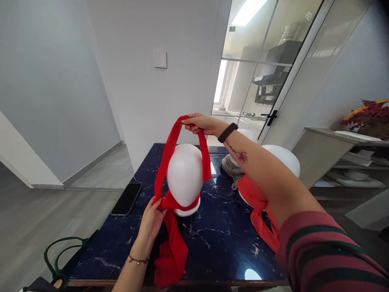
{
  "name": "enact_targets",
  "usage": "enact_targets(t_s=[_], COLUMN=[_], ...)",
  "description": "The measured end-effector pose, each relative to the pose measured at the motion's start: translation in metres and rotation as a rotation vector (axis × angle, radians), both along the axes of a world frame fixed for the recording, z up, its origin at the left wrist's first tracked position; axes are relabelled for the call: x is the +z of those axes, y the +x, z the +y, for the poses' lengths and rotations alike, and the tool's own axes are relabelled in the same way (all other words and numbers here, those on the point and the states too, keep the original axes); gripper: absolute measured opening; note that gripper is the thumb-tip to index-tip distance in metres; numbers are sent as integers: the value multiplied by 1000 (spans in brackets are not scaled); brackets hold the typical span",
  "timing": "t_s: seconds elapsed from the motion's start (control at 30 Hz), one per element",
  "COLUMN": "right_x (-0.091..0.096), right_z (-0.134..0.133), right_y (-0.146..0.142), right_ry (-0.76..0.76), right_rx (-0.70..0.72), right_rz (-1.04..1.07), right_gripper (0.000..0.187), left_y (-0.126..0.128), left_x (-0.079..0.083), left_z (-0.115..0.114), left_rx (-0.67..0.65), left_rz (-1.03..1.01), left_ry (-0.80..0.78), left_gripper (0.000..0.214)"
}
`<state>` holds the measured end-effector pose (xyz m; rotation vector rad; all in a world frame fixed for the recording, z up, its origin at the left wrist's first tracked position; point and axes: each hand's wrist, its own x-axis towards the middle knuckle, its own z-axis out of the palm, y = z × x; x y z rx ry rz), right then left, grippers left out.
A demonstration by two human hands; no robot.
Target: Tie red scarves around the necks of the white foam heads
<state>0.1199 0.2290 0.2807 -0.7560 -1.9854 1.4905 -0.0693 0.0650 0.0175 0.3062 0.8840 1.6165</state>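
- Right hand (pixel 196 123): my fingers pinch the red scarf (pixel 166 166) at the top of a raised loop, above the white mannequin head (pixel 184 174); a short end hangs beside the head.
- Left hand (pixel 153 219): my fingertips grasp the same scarf low, where it meets the wrap at the neck.
- Scarf position: around the neck, with 1 tail trailing over the tabletop (pixel 215 239) to its near edge.
- Handling (judged): light, soft, limp; best held gathered between thumb and fingers, near the short end. The smooth head may let cloth slide and could tip.
- Edges and room: the wall (pixel 136 93) rises behind; a phone (pixel 126 199) lies at the left edge. At right, 2 more white heads (pixel 287 159) and another red cloth (pixel 253 194) limit sideways reach; upward is freer.
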Motion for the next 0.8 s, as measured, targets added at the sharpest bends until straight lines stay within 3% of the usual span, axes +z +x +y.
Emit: enact_targets(t_s=[0.17, 0.33, 0.47, 0.6, 0.8], right_x=[-30, -72, -96, -109, -136], right_z=[41, 44, 36, 21, -39], right_y=[-4, 16, 40, 64, 101], right_ry=[113, 123, 92, 58, 26], right_rx=[-338, -740, -840, -894, -874], right_rz=[-129, -285, -339, -397, -473], right_gripper=[10, 13, 17, 20, 23], left_y=[3, 7, 14, 21, 23], left_x=[-5, -13, -13, -14, -22], left_z=[21, 32, 29, 25, 23], left_rx=[-62, -72, -78, -42, 15], left_rz=[-90, -110, -80, 27, 160], left_ry=[-32, -54, -55, 3, 18], left_gripper=[16, 13, 12, 28, 23])
